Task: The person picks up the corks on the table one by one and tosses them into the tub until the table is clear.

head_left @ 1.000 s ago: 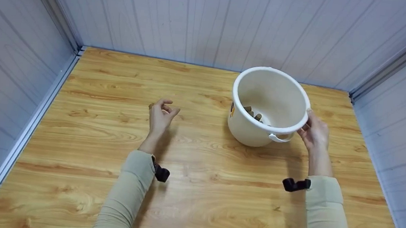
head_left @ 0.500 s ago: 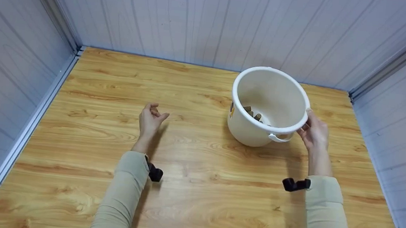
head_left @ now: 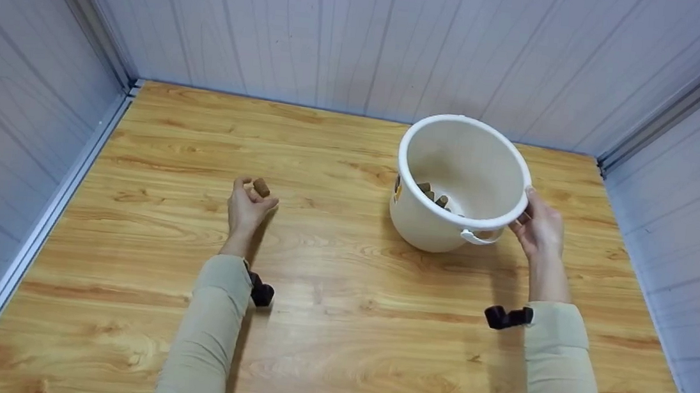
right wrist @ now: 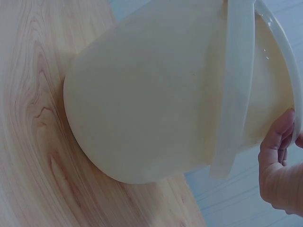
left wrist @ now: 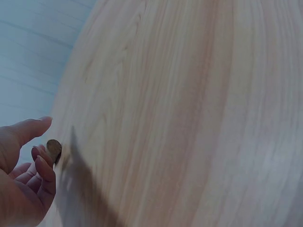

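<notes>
A short brown cylinder (head_left: 261, 187), much like a bottle cork, is at the fingers of my left hand (head_left: 248, 212) on the left side of the wooden surface. In the left wrist view the cylinder (left wrist: 54, 147) shows beside the curled fingertips, while the thumb (left wrist: 34, 128) stays apart from it. On the right, a white plastic bucket (head_left: 430, 230) stands upright with several similar brown pieces (head_left: 430, 193) at its bottom. My right hand (head_left: 541, 228) grips the bucket's rim, fingers (right wrist: 279, 130) on one side of it and the thumb mostly out of sight.
The bucket's white handle (right wrist: 234, 90) hangs down outside its wall. Pale panelled walls (head_left: 352, 36) enclose the wood-grain surface (head_left: 338, 324) at the back and both sides. Black wrist cameras (head_left: 262, 292) stick out inward from both sleeves.
My left hand has moved left, and the brown cylinder, mostly hidden behind its fingers before, now shows plainly. My right hand keeps its grip on the bucket's rim.
</notes>
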The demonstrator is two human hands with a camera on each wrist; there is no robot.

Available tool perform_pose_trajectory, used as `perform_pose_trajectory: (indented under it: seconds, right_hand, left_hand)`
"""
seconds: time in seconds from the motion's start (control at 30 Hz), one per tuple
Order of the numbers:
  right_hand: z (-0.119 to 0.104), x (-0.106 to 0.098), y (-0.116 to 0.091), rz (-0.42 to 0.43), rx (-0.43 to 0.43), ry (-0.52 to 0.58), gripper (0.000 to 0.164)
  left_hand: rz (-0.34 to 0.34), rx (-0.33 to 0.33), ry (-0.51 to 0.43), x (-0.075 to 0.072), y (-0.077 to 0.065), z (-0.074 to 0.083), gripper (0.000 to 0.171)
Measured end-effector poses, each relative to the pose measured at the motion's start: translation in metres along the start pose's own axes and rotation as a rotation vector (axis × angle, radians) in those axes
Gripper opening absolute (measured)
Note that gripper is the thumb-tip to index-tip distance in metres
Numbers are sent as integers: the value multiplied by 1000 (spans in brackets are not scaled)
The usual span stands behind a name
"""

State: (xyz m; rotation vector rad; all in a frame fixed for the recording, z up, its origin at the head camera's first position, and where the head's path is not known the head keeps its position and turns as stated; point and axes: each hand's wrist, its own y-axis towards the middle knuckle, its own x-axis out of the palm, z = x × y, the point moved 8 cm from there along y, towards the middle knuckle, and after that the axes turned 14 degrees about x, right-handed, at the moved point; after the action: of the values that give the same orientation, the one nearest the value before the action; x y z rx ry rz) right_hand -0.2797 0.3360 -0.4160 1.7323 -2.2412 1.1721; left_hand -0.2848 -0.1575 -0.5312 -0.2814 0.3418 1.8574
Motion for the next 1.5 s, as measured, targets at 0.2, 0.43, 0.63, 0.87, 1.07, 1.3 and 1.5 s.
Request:
perform_pose_trajectory:
  seconds: [0.2,0.43,0.63,0.87,1.07,1.3,1.5]
  right_hand:
    - [0,1,1,20,-5,-23,16]
    - [2,1,2,36,14,-21,18]
    - [0,1,3,29,8,-26,17]
    - [-2,-2,2,45,7,-35,19]
    - [-3,-2,1,47,10,-33,19]
    - [-2,0,1,25,10,-26,19]
    - [-2,0,1,25,11,-22,19]
  left_hand:
    - [-22,-36,34,-4,4,-8,66]
    - [-67,-54,71,-6,8,-11,65]
    - [-78,-55,89,-4,11,-11,63]
    - [-97,-85,66,2,11,-14,56]
    - [-84,-82,70,2,11,-14,51]
    - [-50,-58,102,0,9,-12,37]
    - [-43,-54,79,0,9,-12,33]
